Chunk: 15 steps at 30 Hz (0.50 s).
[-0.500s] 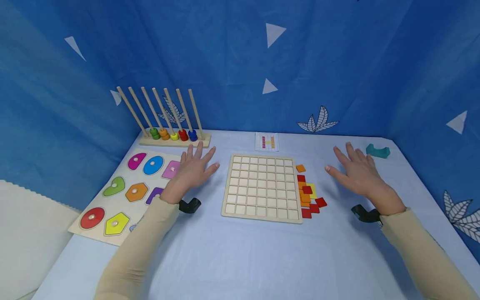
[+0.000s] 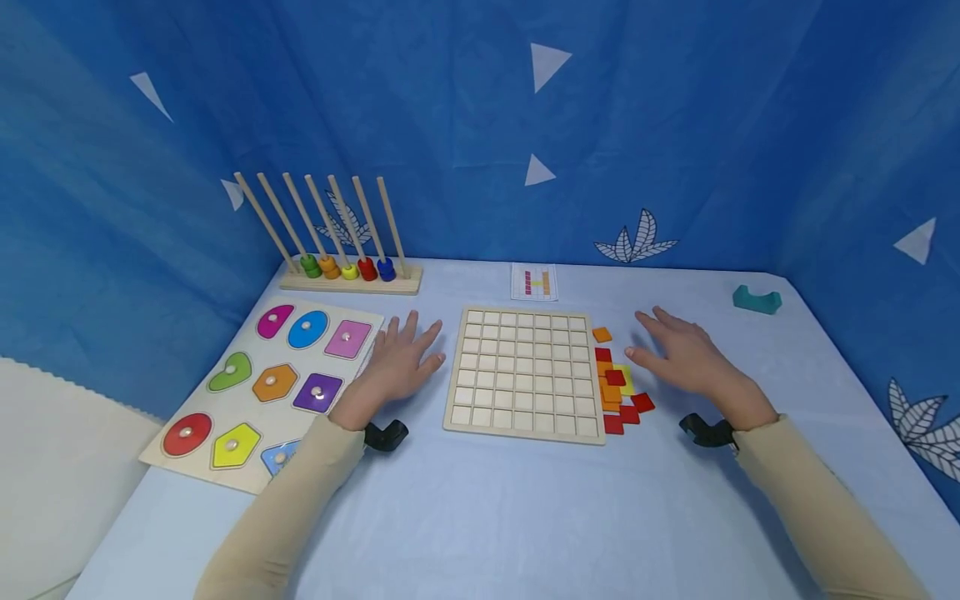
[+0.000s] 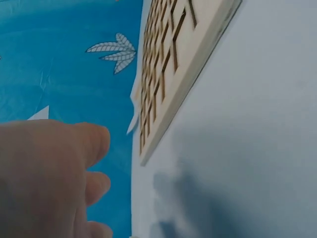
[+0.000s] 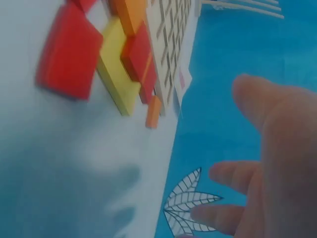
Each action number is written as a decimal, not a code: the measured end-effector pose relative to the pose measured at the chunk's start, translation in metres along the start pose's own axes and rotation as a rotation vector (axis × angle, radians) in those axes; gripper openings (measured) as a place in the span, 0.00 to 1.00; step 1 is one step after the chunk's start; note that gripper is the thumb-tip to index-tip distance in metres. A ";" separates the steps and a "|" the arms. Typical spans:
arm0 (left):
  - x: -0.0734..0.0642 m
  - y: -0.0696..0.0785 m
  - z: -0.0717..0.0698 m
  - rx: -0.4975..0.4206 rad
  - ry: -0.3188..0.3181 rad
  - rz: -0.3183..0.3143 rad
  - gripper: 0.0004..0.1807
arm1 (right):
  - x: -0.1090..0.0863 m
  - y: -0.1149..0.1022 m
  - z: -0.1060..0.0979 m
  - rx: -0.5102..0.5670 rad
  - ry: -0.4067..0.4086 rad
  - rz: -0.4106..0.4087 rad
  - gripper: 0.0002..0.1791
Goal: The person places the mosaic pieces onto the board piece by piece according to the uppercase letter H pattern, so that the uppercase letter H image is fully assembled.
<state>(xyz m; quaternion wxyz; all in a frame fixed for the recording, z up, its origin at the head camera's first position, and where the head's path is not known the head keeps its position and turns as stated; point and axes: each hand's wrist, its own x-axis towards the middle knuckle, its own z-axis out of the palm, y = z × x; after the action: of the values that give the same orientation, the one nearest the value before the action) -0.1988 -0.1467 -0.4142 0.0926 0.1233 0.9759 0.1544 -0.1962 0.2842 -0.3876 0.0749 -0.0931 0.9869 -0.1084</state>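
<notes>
A square wooden grid board (image 2: 522, 433) lies mid-table, its cells bare. Along its right edge is a loose pile of small square tiles, with red tiles (image 2: 642, 402), orange tiles (image 2: 611, 400) and a yellow tile (image 2: 627, 381). My left hand (image 2: 396, 367) hovers between the board and the shape puzzle, fingers spread, holding nothing; its shadow falls on the cloth in the left wrist view. My right hand (image 2: 686, 354) hangs above the table just right of the tiles, fingers relaxed and holding nothing. In the right wrist view the tiles (image 4: 72, 54) lie beside that hand's shadow.
A knobbed shape puzzle (image 2: 247, 367) lies at the left, behind it a peg stand (image 2: 352, 285) with coloured rings. A small pattern card (image 2: 534, 292) lies behind the board. A teal block (image 2: 757, 300) sits at the back right. Blue curtains (image 2: 480, 125) border the table.
My right hand has moved left, closer to the tiles, and its fingers are less spread. My left hand has shifted slightly right and nearer to me, uncovering more of the shape puzzle.
</notes>
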 end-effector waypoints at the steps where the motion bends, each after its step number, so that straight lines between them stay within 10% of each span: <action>1: -0.001 0.000 0.002 -0.011 -0.007 0.006 0.35 | 0.001 -0.001 0.002 0.011 -0.002 -0.009 0.47; 15: -0.018 0.001 0.028 -0.084 -0.017 0.051 0.34 | -0.002 -0.008 0.017 0.189 -0.024 -0.107 0.40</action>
<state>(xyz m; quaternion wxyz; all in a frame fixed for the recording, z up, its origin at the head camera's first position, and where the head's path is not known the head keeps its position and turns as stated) -0.1753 -0.1426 -0.4375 0.1022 0.1453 0.9643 0.1964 -0.1901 0.2740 -0.4018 0.0895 -0.1395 0.9649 -0.2039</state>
